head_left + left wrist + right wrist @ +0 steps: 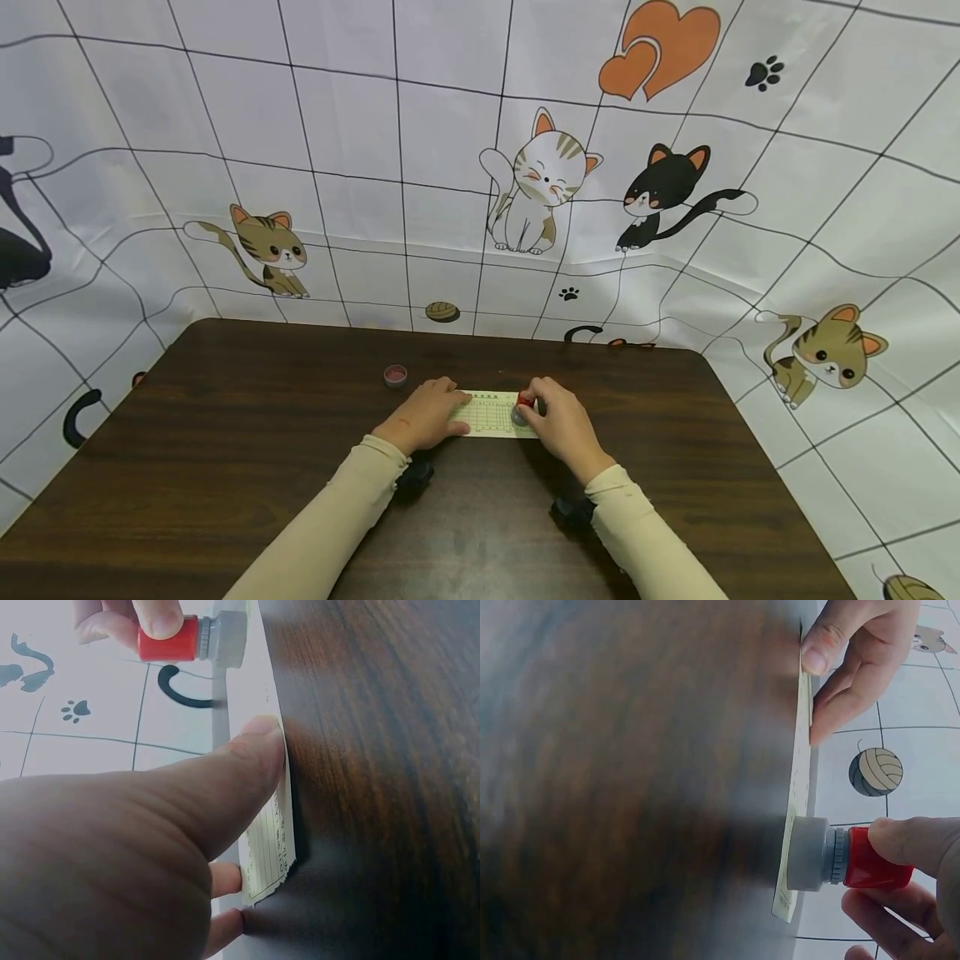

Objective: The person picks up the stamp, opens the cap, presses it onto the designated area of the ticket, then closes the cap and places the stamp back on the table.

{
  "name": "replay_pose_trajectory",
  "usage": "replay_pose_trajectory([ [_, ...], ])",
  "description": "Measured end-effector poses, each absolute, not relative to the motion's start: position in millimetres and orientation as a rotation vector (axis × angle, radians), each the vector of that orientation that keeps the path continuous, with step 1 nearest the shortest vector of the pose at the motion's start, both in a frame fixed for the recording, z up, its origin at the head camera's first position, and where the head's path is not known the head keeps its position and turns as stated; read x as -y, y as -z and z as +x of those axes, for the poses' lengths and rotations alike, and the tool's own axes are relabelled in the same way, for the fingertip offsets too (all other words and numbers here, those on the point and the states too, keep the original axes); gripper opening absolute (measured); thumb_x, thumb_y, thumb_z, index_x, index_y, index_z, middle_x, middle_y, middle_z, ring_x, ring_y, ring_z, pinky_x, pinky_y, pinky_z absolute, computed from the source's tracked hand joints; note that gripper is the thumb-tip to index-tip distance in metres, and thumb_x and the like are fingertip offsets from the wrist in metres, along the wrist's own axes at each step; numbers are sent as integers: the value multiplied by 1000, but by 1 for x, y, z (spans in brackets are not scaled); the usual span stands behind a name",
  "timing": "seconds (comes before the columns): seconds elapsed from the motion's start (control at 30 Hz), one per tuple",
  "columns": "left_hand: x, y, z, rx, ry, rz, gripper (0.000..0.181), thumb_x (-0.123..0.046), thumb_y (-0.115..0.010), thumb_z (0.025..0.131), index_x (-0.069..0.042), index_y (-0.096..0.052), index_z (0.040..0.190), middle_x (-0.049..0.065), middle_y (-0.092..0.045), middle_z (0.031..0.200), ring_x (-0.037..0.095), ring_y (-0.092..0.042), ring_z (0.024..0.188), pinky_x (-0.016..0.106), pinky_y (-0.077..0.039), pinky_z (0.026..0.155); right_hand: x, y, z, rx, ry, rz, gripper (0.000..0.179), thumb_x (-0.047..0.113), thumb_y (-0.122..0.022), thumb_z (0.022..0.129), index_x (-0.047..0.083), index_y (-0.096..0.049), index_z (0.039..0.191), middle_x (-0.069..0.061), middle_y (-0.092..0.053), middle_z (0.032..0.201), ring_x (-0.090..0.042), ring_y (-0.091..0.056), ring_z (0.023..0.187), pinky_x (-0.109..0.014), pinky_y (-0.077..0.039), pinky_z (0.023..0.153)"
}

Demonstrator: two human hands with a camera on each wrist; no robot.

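Observation:
A pale yellow printed slip of paper [487, 418] lies on the brown table in the head view. My left hand [426, 414] rests on its left end, with the thumb near the front edge and the other fingers farther back. My right hand [564, 423] grips the red handle of a stamp [877, 859] between thumb and fingers. The stamp stands upright at the slip's right part; in the right wrist view its round grey base meets the paper. What lies under the base is hidden. One end of the slip looks torn in the left wrist view.
A small round tin with a dark red inside, like an ink pad [395, 376], sits behind my left hand. The table [225, 467] ends at a white sheet [345, 108] printed with cats and grid lines. Black devices [572, 512] are under both wrists.

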State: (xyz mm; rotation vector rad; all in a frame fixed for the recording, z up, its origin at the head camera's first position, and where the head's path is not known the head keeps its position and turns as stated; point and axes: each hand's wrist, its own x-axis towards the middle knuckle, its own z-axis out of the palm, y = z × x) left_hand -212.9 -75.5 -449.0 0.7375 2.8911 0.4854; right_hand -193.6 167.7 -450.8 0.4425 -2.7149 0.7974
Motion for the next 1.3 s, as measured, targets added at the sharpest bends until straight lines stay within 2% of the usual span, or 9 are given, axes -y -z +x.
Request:
replay_pose_trajectory([
  [1.3,75,450,-213,-2880,-505,738,54,-36,-73,98,-11,-61,144,20,-52,146,42,-47,137,54,-35,118,-168,453,-191,2700,-768,451,19,16,-83,90,20,-64,89,5,-64,93,-14,-48,69,-33,-43,62],
])
